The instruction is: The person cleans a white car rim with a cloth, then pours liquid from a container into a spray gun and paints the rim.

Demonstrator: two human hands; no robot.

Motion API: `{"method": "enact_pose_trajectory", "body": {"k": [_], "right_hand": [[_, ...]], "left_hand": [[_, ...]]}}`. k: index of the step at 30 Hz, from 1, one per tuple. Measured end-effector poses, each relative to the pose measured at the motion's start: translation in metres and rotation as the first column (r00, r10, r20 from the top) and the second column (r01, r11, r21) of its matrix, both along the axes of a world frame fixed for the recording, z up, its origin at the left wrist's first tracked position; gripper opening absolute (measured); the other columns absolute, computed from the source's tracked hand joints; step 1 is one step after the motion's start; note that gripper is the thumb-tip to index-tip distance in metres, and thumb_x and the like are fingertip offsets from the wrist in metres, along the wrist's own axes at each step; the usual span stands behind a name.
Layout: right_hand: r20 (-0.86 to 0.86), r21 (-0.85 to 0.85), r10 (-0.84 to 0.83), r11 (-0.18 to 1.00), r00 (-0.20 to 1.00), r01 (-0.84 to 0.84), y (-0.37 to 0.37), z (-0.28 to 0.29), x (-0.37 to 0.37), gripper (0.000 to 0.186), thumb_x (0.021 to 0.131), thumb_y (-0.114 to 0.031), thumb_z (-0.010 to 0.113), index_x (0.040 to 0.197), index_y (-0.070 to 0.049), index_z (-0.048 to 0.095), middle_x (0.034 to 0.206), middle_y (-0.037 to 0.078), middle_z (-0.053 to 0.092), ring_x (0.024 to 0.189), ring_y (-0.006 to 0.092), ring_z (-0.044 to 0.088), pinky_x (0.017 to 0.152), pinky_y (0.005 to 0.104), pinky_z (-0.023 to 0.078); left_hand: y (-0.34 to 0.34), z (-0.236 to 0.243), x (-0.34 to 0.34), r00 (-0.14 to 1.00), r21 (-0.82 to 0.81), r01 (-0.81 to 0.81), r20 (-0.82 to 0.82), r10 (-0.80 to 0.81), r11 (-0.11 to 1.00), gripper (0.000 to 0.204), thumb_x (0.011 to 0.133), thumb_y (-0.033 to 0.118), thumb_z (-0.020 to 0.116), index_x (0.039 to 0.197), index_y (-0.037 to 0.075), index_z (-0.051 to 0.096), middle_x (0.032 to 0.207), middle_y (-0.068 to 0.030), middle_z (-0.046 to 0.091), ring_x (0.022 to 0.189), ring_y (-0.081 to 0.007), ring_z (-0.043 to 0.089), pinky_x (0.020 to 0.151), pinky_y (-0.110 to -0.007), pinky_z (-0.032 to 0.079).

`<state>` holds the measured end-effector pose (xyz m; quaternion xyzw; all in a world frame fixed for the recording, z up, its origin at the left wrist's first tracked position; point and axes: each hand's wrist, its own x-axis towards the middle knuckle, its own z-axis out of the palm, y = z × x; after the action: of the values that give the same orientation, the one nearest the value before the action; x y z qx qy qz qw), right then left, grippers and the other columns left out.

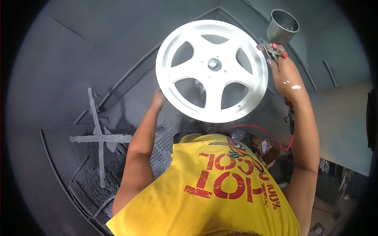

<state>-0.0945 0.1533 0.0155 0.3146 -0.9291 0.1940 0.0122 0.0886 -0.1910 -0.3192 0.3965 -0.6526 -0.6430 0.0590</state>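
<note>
A white five-spoke wheel rim [214, 98] faces me, with a dull metal piece [214, 64] at its hub. At its right edge, my right hand [284, 74] is closed around a spray gun [271, 50] that has red knobs and an open metal cup [282, 26] on top. White paint spots mark the back of that hand. My left hand [158, 100] is at the rim's lower left edge, its fingers hidden behind or beside the rim, so whether it grips the rim cannot be made out.
A cross-shaped stand [100, 137] coated in grey stands to the left, over a rough dark surface. A red hose [256, 126] curves below the rim toward my right forearm. A cardboard box [269, 151] sits low on the right. Grey walls [98, 43] enclose the far side.
</note>
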Motion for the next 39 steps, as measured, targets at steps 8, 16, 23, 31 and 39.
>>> {"method": "enact_pose_trajectory", "body": {"k": [8, 16, 23, 31, 39], "right_hand": [[0.094, 0.015, 0.008, 1.000, 0.996, -0.009, 0.066, -0.019, 0.021, 0.030, 0.096, -0.006, 0.053, 0.125, -0.003, 0.046, 0.098, 0.030, 0.064, 0.097, 0.0500, 0.059, 0.081, 0.0522, 0.047], [0.374, 0.015, 0.092, 0.994, 0.923, -0.105, 0.079, -0.011, 0.077, 0.029, 0.093, -0.007, 0.057, 0.120, 0.001, 0.052, 0.097, 0.026, 0.061, 0.091, 0.0441, 0.058, 0.079, 0.0446, 0.047], [0.547, -0.162, 0.239, 0.971, 0.803, -0.178, 0.058, 0.028, 0.101, 0.023, 0.096, -0.003, 0.055, 0.116, 0.008, 0.057, 0.113, 0.022, 0.057, 0.096, 0.0401, 0.059, 0.087, 0.0391, 0.047], [0.300, -0.179, -0.027, 0.980, 0.954, 0.084, 0.062, 0.016, 0.084, 0.026, 0.096, -0.003, 0.055, 0.119, 0.008, 0.054, 0.110, 0.024, 0.059, 0.091, 0.0406, 0.060, 0.083, 0.0406, 0.049], [0.423, -0.255, 0.188, 0.963, 0.886, -0.082, 0.054, 0.022, 0.091, 0.026, 0.097, -0.004, 0.054, 0.121, 0.007, 0.053, 0.103, 0.021, 0.060, 0.090, 0.0343, 0.060, 0.083, 0.0375, 0.047]], "left_hand": [[0.067, -0.044, 0.041, 0.984, 0.148, -0.153, -0.068, 0.164, 0.977, 0.027, 0.098, 0.010, 0.055, 0.122, 0.000, 0.061, 0.098, -0.0088, 0.069, 0.082, -0.0155, 0.064, 0.071, -0.029, 0.052], [0.167, -0.052, 0.061, 0.946, 0.410, 0.261, 0.072, -0.317, 0.874, 0.018, 0.101, 0.012, 0.052, 0.111, 0.001, 0.063, 0.085, -0.0059, 0.068, 0.070, -0.0124, 0.060, 0.064, -0.028, 0.050], [0.169, -0.044, 0.049, 0.918, 0.537, 0.314, 0.039, -0.395, 0.783, 0.017, 0.096, 0.008, 0.058, 0.110, 0.001, 0.064, 0.098, -0.0068, 0.069, 0.083, -0.0134, 0.062, 0.074, -0.027, 0.051], [0.143, -0.017, 0.050, 1.000, 0.571, -0.005, -0.005, 0.010, 0.821, 0.017, 0.094, 0.002, 0.056, 0.109, 0.005, 0.063, 0.096, -0.0049, 0.066, 0.084, -0.0135, 0.062, 0.073, -0.028, 0.052], [0.145, 0.005, 0.047, 0.959, 0.654, -0.188, -0.040, 0.282, 0.733, 0.032, 0.091, -0.007, 0.048, 0.120, 0.005, 0.055, 0.108, -0.0092, 0.063, 0.096, -0.0201, 0.064, 0.084, -0.032, 0.056]]}}
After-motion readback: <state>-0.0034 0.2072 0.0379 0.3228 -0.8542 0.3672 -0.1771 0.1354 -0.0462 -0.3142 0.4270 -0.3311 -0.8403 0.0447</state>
